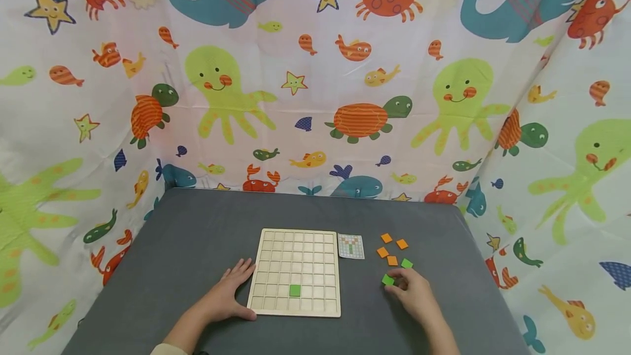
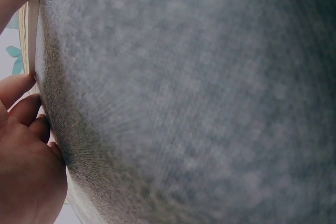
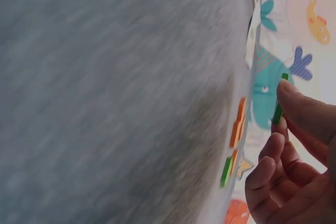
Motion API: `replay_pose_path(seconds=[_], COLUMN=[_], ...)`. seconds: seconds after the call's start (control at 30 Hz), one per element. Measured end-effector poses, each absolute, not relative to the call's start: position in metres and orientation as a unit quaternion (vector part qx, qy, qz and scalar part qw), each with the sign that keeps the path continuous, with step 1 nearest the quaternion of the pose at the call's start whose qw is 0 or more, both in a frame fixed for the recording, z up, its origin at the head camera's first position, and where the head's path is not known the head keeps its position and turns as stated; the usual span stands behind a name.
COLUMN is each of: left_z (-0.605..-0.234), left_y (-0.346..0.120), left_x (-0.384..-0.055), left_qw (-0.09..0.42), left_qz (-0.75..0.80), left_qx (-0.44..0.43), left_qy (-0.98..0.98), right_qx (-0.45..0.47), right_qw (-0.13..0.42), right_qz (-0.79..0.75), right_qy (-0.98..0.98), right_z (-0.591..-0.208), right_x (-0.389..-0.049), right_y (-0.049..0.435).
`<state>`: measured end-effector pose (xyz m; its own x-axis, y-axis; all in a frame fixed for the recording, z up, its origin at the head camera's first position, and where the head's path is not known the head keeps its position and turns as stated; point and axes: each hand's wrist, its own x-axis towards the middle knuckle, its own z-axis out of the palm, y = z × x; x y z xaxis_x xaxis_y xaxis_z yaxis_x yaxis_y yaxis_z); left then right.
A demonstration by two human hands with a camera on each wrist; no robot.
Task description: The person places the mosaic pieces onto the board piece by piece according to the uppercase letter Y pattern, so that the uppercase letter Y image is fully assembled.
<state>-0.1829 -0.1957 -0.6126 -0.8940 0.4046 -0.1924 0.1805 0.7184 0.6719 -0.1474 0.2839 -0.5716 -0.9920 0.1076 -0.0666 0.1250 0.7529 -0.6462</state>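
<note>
A pale wooden grid board (image 1: 315,267) lies on the grey table, with one green square tile (image 1: 294,290) in a cell of its lower part. My left hand (image 1: 228,295) touches the board's left edge, thumb at the near corner and fingers spread higher up. To the right of the board, my right hand (image 1: 413,293) pinches a green tile (image 1: 388,280) between thumb and finger. In the right wrist view that pinched green tile (image 3: 280,98) is seen edge-on, lifted off the table.
Several orange tiles (image 1: 386,238) and another green tile (image 1: 406,263) lie beyond my right hand. A small card with a coloured grid pattern (image 1: 351,246) sits against the board's upper right side. A curtain printed with sea animals (image 1: 296,169) surrounds the table (image 1: 207,229).
</note>
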Motion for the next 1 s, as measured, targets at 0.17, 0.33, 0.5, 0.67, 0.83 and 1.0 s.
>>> replay_pose_path(seconds=[0.17,0.33,0.5,0.67,0.83,1.0], left_z=[-0.613,-0.612,-0.611,-0.611,-0.608,-0.607], left_y=[-0.196,-0.196,-0.195,-0.194,-0.194,-0.194], left_x=[-0.183,-0.184,-0.18,-0.177,-0.179,-0.181], left_qw=[0.167,0.172,0.169,0.165,0.168,0.171], left_qz=[0.336,0.337,0.338,0.341,0.343,0.344], left_qx=[0.162,0.157,0.156,0.159,0.153,0.152], left_qy=[0.913,0.912,0.913,0.912,0.911,0.91], right_qx=[0.053,0.028,-0.005,-0.031,-0.038,-0.046], right_qw=[0.002,-0.006,-0.027,-0.043,-0.042,-0.032], right_qz=[-0.356,-0.36,-0.361,-0.352,-0.367,-0.368], right_qy=[0.933,0.933,0.932,0.935,0.928,0.928], right_z=[-0.567,-0.565,-0.564,-0.565,-0.564,-0.564], right_x=[-0.154,-0.16,-0.166,-0.171,-0.175,-0.179], right_y=[0.268,0.255,0.245,0.235,0.223,0.213])
